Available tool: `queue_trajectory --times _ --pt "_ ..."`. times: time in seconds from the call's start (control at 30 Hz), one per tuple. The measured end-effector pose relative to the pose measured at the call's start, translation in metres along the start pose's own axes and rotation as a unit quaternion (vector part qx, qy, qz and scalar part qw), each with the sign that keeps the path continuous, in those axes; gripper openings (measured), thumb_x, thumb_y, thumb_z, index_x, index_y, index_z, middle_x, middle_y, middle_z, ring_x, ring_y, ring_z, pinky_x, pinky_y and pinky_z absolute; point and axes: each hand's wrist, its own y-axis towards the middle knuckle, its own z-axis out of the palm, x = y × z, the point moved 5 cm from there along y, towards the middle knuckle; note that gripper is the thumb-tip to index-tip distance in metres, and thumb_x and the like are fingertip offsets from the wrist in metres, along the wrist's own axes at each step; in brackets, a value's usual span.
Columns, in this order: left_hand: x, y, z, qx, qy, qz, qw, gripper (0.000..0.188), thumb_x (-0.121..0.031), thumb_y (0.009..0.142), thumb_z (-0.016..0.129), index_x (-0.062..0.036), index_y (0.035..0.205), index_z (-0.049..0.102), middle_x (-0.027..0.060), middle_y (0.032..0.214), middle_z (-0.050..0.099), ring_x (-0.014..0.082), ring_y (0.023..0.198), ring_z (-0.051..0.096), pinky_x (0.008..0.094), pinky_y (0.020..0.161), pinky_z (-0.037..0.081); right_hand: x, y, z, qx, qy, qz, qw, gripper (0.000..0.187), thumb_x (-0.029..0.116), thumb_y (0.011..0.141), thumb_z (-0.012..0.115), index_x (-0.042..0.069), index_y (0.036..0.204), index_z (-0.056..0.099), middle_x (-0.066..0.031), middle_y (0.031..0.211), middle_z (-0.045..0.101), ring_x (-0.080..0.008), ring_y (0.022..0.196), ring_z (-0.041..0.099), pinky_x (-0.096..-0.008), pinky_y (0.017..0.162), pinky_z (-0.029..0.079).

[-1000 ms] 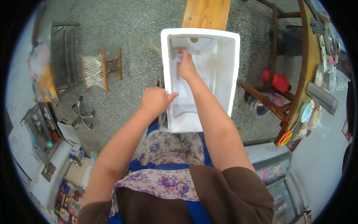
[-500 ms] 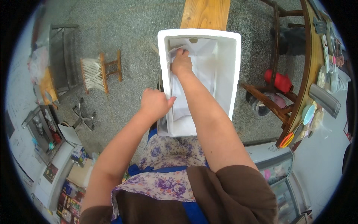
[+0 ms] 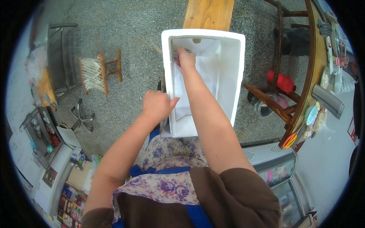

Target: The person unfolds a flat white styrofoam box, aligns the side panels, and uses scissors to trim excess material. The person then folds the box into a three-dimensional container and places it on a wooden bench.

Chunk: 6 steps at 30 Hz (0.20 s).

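Observation:
A white foam box (image 3: pixel 240 76) stands upright before me, lined inside with white sheet (image 3: pixel 207 72). My left hand (image 3: pixel 156 104) is closed over its left rim, the thumb lying on the edge and the fingers curled down outside. Deep in the box, my right hand (image 3: pixel 187 60) is at the far left corner, against the left wall. Its fingers are bent together, and a small red patch shows beside them. Whatever they hold is mostly hidden by the hand.
A wooden bench (image 3: pixel 209 13) extends beyond the box. At the left are a low woven stool (image 3: pixel 94 74) and a wheeled chair base (image 3: pixel 81 117). On the right, a wooden table (image 3: pixel 304 100) carries orange-handled scissors (image 3: pixel 290 140); a red bundle (image 3: pixel 280 81) lies below. A glass-fronted cabinet (image 3: pixel 279 171) stands nearer.
Inside the box, my right hand has turned and shifted slightly at the far left corner; the red patch now shows beside it. My left hand keeps its place on the rim.

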Motion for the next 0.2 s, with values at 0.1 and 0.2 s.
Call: queue_trajectory --times 0.1,0.2 --pt "-0.0020 -0.0009 -0.0009 -0.027 -0.006 0.009 1.000 0.055 -0.048 0.089 0.059 -0.0008 0.062 0.068 0.0177 0.065 0.064 0.0357 0.064 0.061 0.0456 0.077 0.046 0.0042 0.0042 0.0012 0.017 -0.036 -0.005 0.999 0.036 0.016 0.079 0.063 -0.012 0.102 0.058 -0.0203 0.091 0.064 -0.0206 0.064 0.062 -0.0329 0.049 0.046" --pt "-0.0020 -0.0010 0.0011 -0.045 0.000 0.018 0.999 0.054 -0.048 0.089 0.059 -0.0011 0.062 0.068 0.0172 0.064 0.063 0.0362 0.064 0.061 0.0454 0.079 0.046 0.0040 -0.0014 0.0019 -0.005 -0.060 0.010 0.998 0.032 0.012 0.080 0.057 -0.007 0.105 0.064 -0.0149 0.094 0.067 -0.0213 0.072 0.066 -0.0321 0.052 0.048"
